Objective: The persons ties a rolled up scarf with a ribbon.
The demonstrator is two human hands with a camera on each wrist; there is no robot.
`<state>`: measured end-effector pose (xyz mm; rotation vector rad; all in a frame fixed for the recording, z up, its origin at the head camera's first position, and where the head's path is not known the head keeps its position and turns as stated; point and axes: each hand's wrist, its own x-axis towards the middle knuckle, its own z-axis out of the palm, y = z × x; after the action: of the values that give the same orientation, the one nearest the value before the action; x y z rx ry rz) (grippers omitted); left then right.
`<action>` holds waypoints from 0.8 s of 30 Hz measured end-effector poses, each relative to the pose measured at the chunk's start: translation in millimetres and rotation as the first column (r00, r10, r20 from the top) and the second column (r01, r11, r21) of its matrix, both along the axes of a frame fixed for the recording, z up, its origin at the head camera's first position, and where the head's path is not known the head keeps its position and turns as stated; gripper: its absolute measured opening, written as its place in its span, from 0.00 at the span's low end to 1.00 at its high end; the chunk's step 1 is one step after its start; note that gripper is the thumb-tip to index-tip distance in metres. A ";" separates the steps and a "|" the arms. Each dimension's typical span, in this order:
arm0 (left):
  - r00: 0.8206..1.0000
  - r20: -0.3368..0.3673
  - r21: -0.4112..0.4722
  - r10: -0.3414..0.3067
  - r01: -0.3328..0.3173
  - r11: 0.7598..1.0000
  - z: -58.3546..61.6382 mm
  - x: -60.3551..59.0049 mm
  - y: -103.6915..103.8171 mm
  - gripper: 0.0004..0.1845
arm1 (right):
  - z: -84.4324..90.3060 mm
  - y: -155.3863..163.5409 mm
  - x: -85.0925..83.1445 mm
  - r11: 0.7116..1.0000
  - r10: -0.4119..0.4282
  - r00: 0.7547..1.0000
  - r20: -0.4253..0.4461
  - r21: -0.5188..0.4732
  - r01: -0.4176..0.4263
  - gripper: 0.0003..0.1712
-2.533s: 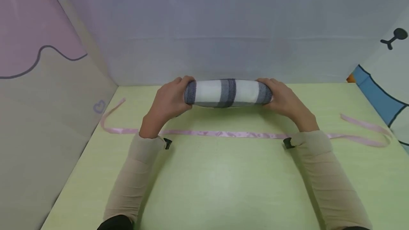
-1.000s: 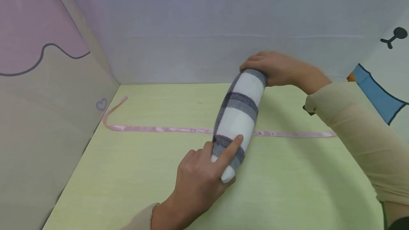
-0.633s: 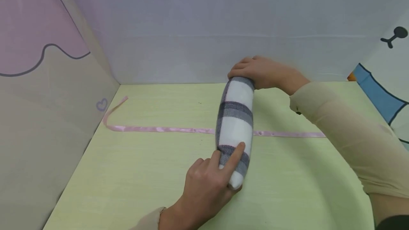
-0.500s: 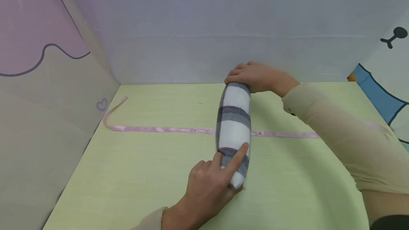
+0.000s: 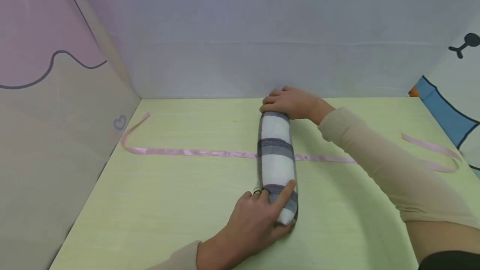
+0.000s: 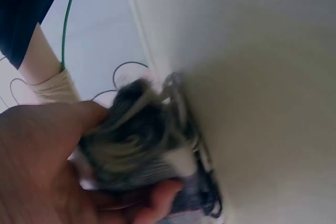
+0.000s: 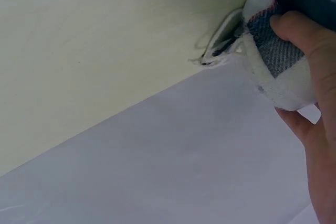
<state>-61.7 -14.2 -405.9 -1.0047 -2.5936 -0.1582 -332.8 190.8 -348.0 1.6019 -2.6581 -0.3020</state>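
A rolled plaid scarf in white, grey and dark bands lies lengthwise away from me, across a pink ribbon. My left hand grips its near end, the index finger stretched along the top. At the far end, my right hand holds the roll with its fingers over the edge. In the left wrist view the spiral end of the scarf shows blurred between thumb and fingers. Loose fringe touches the table in the right wrist view. The ribbon's middle is hidden under the scarf.
The pale yellow-green table meets a grey-white back sheet. Printed sheets stand at the left and right. The ribbon's right end curls near the table's right edge, partly behind my right sleeve.
Held crosswise behind the ribbon at first, the scarf has been turned lengthwise and lowered onto the ribbon. My right hand has come down and slightly left with the far end.
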 end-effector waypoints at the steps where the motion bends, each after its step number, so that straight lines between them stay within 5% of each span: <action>1: 1.000 0.025 -0.031 -0.008 0.009 0.999 1.8 -0.4 0.2 0.43 | -2.4 1.0 0.4 1.000 -0.001 1.000 -0.001 -0.001 0.001 0.36; 6: 0.988 0.150 -0.155 -0.037 0.060 0.986 18.4 -6.9 -0.8 0.43 | -9.3 6.8 2.8 0.999 -0.033 0.999 0.006 -0.010 0.033 0.39; 12: 0.985 0.006 -0.201 -0.171 0.168 0.965 33.2 -27.9 -2.6 0.31 | -10.1 10.8 8.0 0.991 -0.113 0.993 0.029 -0.064 0.114 0.41; 15: 0.954 -0.029 -0.163 -0.299 0.291 0.943 30.9 -41.8 -4.5 0.25 | -11.4 12.5 13.0 0.981 -0.148 0.987 0.061 -0.115 0.154 0.45; 18: 0.919 0.035 -0.143 -0.393 0.394 0.908 22.8 -52.7 -7.2 0.23 | -13.5 15.1 19.3 0.962 -0.179 0.977 0.117 -0.189 0.199 0.48; 24: 0.888 0.195 -0.134 -0.417 0.446 0.885 7.2 -59.1 -10.4 0.27 | -16.6 15.4 33.4 0.893 -0.168 0.951 0.258 -0.369 0.258 0.31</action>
<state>-120.8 -24.7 -398.7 -1.6979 -2.5115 -0.1269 -299.4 206.2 -364.6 1.2816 -2.8120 0.4217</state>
